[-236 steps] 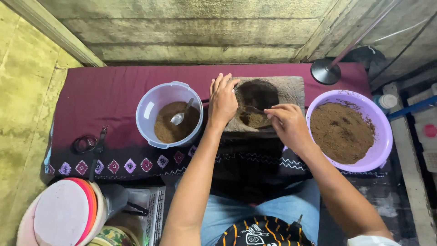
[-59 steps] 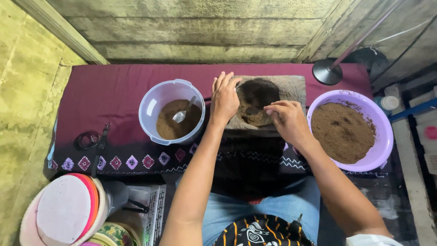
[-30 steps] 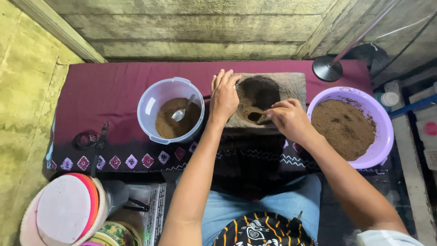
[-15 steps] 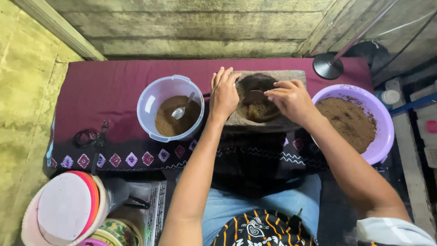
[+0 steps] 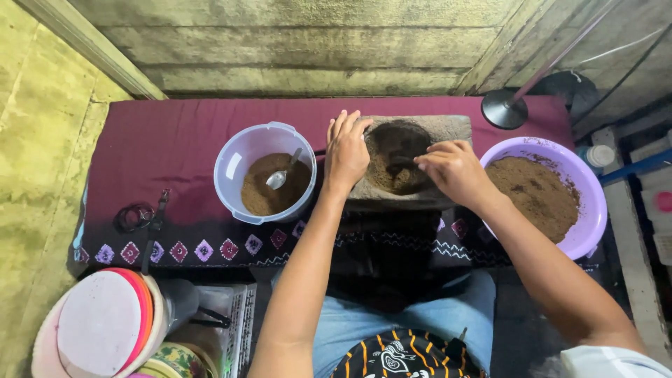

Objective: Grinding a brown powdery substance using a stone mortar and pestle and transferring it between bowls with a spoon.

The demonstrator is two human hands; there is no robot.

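Stone mortar (image 5: 413,164) sits between the pale tub (image 5: 264,171) and purple basin (image 5: 549,192); your left hand (image 5: 346,150) lies open on its rim, your right hand (image 5: 455,168) pinches a small tool inside. Press unevenly and brown powder could spill onto the maroon cloth (image 5: 161,150).

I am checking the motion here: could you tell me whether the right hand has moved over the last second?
Yes. The right hand has moved left, away from the purple bowl, and now sits over the hollow of the stone slab.
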